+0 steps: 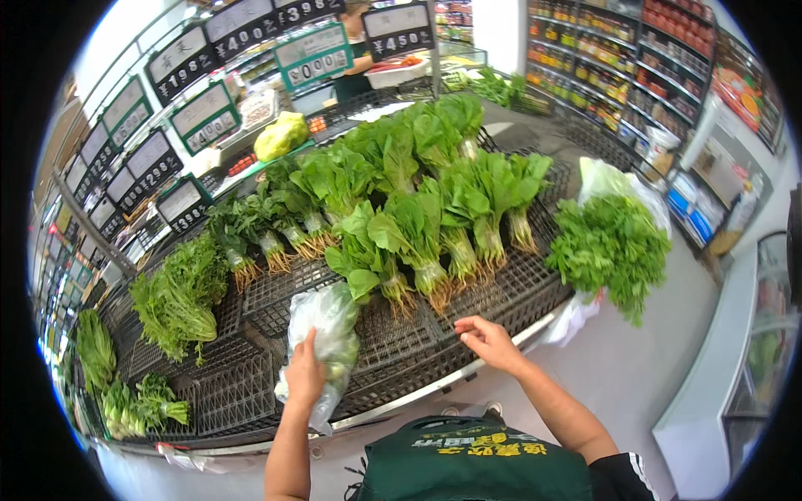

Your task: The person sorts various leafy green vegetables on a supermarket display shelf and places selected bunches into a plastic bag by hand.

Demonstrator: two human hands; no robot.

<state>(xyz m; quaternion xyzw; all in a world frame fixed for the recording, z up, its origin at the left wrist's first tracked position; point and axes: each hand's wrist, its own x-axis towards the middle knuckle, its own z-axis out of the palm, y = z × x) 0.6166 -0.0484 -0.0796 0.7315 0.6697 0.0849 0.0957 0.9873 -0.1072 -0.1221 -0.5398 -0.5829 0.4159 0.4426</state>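
Observation:
My left hand grips a clear plastic bag with green leafy vegetables inside, at the front of the black plastic crates. Held over the crate's front edge, my right hand has nothing in it, its thumb and fingers a little apart. Just beyond it stand upright bunches of leafy greens with long roots, their stems wrapped in clear film. Smaller dark-green rooted bunches line up to the left of these.
Frilly lettuce lies at left, with small bok choy near the front corner. A big bundle of celery-like leaves overhangs the right end. Price signs hang above. Behind the display a person stands. A refrigerated case is at right.

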